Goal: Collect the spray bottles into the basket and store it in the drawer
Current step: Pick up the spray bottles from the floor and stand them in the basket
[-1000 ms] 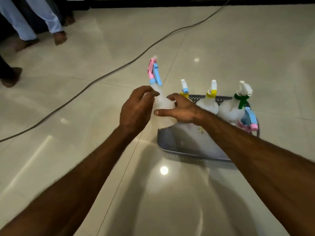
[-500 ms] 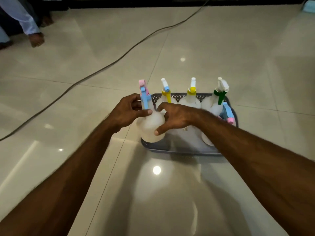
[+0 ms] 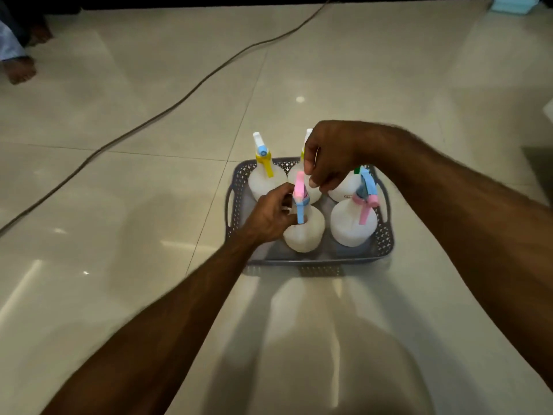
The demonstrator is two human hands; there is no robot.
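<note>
Both hands are over the grey basket [image 3: 386,235] in the head view, the only view there is. Left hand [image 3: 269,218] is curled round the neck of the bottle with the pink and blue sprayer [image 3: 303,232], grasping it just under the trigger, while the right hand [image 3: 332,157] hovers above the sprayer top with thumb and fingers pinched together; whether it touches the pink tip or only steadies near it cannot be told from here. That bottle stands upright in the near-left part of the basket, its base apparently down on the basket floor. Four other spray bottles already stand inside: one with a yellow and blue head [image 3: 266,178] at the far left, one partly hidden behind the right hand, one at the far right mostly covered, and a pink-triggered one [image 3: 354,223] at the near right. The basket rests on the pale tiled floor [image 3: 149,265], with a dark cable [image 3: 191,91] running well apart from it. To finish this step well, I would settle the bottle flat, turn its trigger away from its neighbours so nothing snags, then let go gently. No drawer is visible, so carrying the basket by its side handles comes later.
</note>
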